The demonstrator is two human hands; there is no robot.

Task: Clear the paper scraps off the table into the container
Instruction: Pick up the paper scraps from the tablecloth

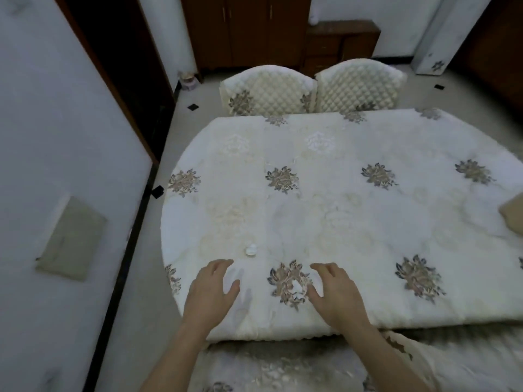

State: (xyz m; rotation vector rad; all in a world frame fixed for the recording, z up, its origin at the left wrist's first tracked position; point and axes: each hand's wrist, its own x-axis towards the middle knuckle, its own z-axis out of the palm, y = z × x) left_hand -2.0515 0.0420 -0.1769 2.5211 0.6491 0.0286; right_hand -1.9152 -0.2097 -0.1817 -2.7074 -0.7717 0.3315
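Observation:
A table (353, 216) under a white cloth with flower prints fills the view. One small white paper scrap (250, 249) lies near the front left, just beyond my left hand (210, 292). Another white scrap (296, 285) sits on a flower print, between the thumb and fingers of my right hand (335, 295). Both hands hover low over the front edge, fingers loosely spread, holding nothing. No container is plainly visible.
Two padded white chairs (268, 91) (358, 86) stand at the table's far side. A tan object (513, 216) pokes in at the right edge. A white wall (56, 137) runs close along the left, dark wooden cabinets (249, 29) behind.

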